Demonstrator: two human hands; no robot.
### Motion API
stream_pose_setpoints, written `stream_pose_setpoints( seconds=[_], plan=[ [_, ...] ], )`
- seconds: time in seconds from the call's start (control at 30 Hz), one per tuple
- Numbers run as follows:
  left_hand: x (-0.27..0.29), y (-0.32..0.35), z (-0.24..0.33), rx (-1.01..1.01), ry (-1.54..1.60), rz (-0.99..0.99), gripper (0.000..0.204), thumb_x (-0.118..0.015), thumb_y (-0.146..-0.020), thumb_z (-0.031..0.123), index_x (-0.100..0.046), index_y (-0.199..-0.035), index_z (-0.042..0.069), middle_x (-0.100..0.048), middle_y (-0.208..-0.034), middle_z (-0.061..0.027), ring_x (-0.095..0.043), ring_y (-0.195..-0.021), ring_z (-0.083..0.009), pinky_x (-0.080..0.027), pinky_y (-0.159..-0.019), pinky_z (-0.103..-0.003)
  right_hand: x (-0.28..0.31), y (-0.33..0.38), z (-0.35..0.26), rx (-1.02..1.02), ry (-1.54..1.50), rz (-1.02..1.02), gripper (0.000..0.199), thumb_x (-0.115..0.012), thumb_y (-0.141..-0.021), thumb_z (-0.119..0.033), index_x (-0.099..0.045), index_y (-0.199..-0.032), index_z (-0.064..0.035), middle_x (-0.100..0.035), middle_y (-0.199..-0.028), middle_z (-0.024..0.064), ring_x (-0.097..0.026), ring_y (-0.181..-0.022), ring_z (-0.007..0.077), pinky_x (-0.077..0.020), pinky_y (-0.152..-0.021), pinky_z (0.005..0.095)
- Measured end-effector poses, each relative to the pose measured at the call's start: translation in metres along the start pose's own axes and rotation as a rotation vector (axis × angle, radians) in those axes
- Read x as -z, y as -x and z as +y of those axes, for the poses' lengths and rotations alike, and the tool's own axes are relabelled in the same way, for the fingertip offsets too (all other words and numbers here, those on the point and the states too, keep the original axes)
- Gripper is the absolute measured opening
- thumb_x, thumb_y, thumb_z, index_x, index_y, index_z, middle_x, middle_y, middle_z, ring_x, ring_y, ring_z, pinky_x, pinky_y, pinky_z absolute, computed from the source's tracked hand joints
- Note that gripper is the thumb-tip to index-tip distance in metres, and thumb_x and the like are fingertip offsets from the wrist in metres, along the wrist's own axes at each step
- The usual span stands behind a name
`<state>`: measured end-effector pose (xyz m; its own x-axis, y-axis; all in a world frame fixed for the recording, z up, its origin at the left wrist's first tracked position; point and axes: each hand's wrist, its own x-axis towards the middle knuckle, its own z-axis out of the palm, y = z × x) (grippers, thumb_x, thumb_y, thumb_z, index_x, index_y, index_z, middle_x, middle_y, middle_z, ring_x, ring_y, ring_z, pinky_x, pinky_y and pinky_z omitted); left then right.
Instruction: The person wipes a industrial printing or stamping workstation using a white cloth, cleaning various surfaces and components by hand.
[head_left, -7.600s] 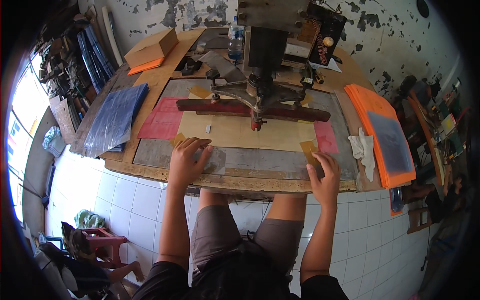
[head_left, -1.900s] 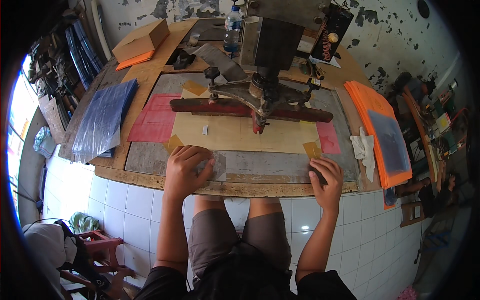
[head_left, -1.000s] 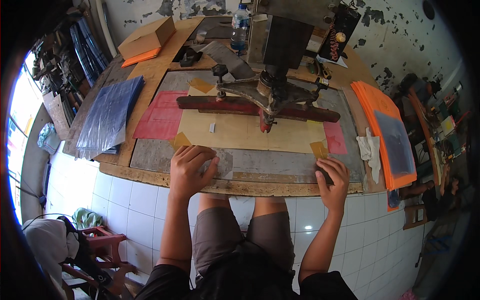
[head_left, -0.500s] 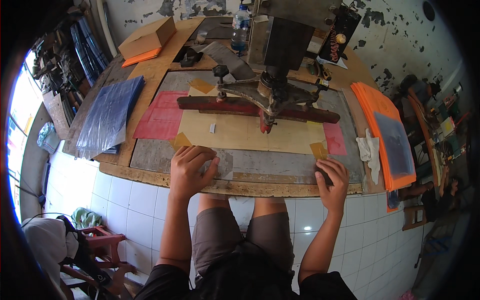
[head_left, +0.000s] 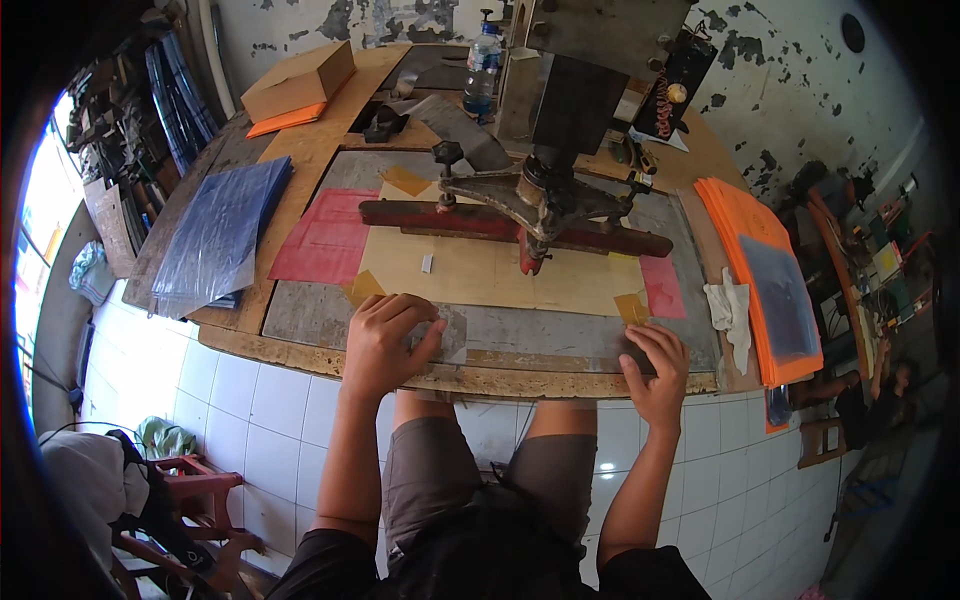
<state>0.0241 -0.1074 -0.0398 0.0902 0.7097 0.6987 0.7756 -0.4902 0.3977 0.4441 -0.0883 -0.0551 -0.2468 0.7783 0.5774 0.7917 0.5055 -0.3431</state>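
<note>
My left hand (head_left: 385, 345) rests at the front of the grey metal plate (head_left: 530, 350), fingers bent and thumb held apart, with nothing seen in it. Just beyond its fingers is an amber strip of tape (head_left: 362, 288) on a corner of the tan sheet (head_left: 470, 278). My right hand (head_left: 658, 378) is near the plate's front right part, fingers spread, below another amber strip of tape (head_left: 632, 308). Pink sheets (head_left: 318, 235) flank the tan one, which bears a small white piece (head_left: 427, 263). Above it stands the press head with its dark red bar (head_left: 590, 238).
Clear plastic sheets (head_left: 222, 235) lie stacked at left, near a cardboard box (head_left: 298, 82). Orange sheets (head_left: 735, 230) with a clear sheet on top lie at right, beside a white cloth (head_left: 728, 310). A water bottle (head_left: 481, 72) stands behind. The wooden table edge (head_left: 480, 380) runs before my legs.
The whole view has tilted slightly. My right hand's thumb and fingers have spread a little more. The left hand stays nearly where it was on the plate.
</note>
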Motion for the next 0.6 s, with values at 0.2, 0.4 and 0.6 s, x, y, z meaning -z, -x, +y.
stream_pose_setpoints(
  seconds=[0.2, 0.4, 0.6],
  plan=[
    [-0.003, 0.002, 0.0, 0.045, 0.023, -0.048, 0.008, -0.085, -0.09, 0.013, -0.082, -0.094, 0.007, -0.082, -0.1, -0.0052, -0.08, -0.095, -0.0288, -0.059, -0.089, -0.043, 0.004, 0.015, -0.022, 0.159, -0.022, -0.095, 0.073, -0.085, -0.09, -0.064, -0.079, -0.138, -0.0097, -0.073, -0.149, 0.0088, -0.063, -0.144, 0.0335, -0.0419, -0.121, 0.0549],
    [-0.002, 0.003, -0.001, 0.032, 0.02, -0.042, 0.01, -0.086, -0.09, 0.014, -0.08, -0.092, 0.006, -0.082, -0.099, -0.0054, -0.08, -0.092, -0.0296, -0.059, -0.088, -0.043, -0.014, 0.043, -0.068, 0.121, 0.015, -0.217, 0.061, -0.093, -0.09, -0.041, -0.078, -0.144, -0.0184, -0.066, -0.161, 0.0039, -0.055, -0.155, 0.03, -0.0357, -0.13, 0.0602],
    [-0.005, 0.001, -0.001, 0.017, 0.028, -0.029, 0.013, -0.088, -0.09, 0.016, -0.079, -0.089, 0.007, -0.081, -0.097, -0.0048, -0.079, -0.09, -0.0294, -0.059, -0.087, -0.043, -0.023, 0.05, -0.07, 0.138, 0.021, -0.127, 0.039, -0.077, -0.102, -0.013, -0.082, -0.14, -0.0216, -0.069, -0.16, -0.0003, -0.058, -0.153, 0.0282, -0.0368, -0.13, 0.0567]
  ],
)
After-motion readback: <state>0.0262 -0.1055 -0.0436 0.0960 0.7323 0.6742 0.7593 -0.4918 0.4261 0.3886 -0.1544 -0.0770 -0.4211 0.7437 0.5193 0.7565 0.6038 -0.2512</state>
